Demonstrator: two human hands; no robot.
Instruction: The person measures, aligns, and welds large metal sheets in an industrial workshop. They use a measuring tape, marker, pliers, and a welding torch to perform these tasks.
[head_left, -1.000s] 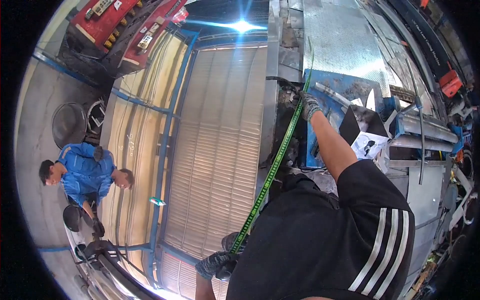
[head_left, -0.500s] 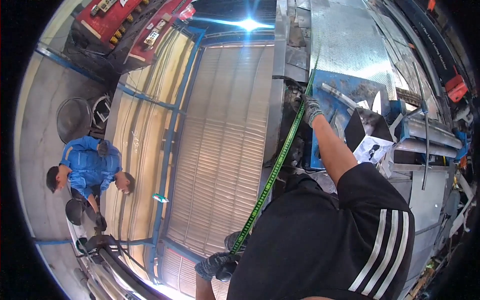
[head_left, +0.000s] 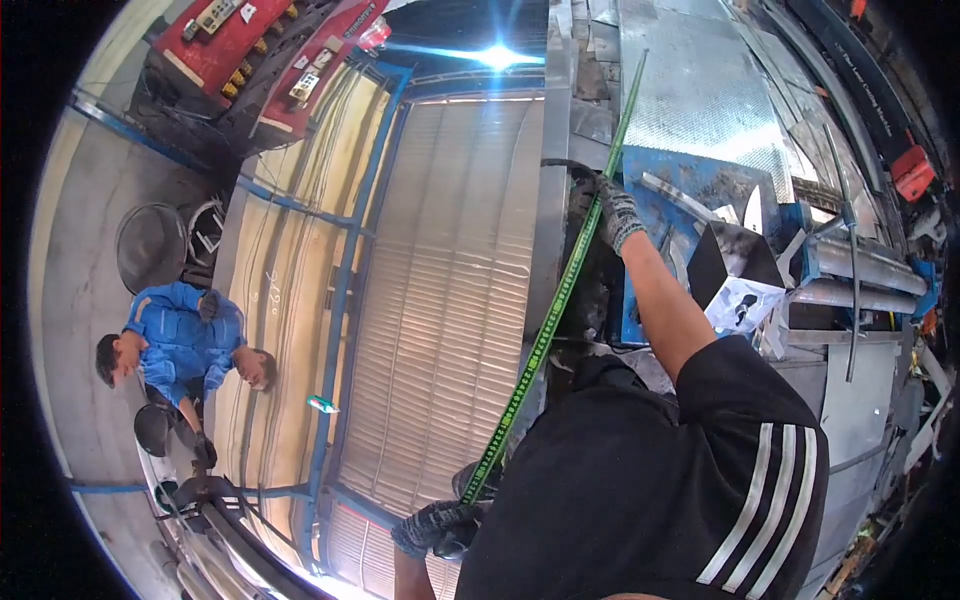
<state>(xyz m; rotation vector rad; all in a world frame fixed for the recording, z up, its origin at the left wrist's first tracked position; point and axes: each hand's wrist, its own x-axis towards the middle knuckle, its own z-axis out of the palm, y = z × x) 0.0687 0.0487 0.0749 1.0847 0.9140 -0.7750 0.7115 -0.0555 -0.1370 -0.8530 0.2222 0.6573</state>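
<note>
A green tape measure [head_left: 545, 340] with black markings runs diagonally across the view. At its upper part my right hand [head_left: 620, 215], in a grey-black knit glove, pinches the blade, and the free end sticks out beyond it over the metal sheets. Lower left, beside my black shirt, my left hand [head_left: 435, 528] in a matching glove is closed at the tape's lower end. A dark rounded shape lies by its fingers; I cannot make out whether it is the tape's case. The tape passes along the edge of a large shiny panel [head_left: 440, 290].
A person in blue workwear [head_left: 180, 330] is at the left, by the panels. Right of my arm stand an open metal box [head_left: 735, 265] and metal rollers [head_left: 860, 275]. A perforated sheet [head_left: 690, 80] lies ahead. Red machines [head_left: 300, 80] are upper left; a bright light shines at the top.
The tape's blade has turned, showing its marked face more broadly, and its free end stands out more clearly ahead. My right hand has shifted slightly; my left hand stays nearly in place.
</note>
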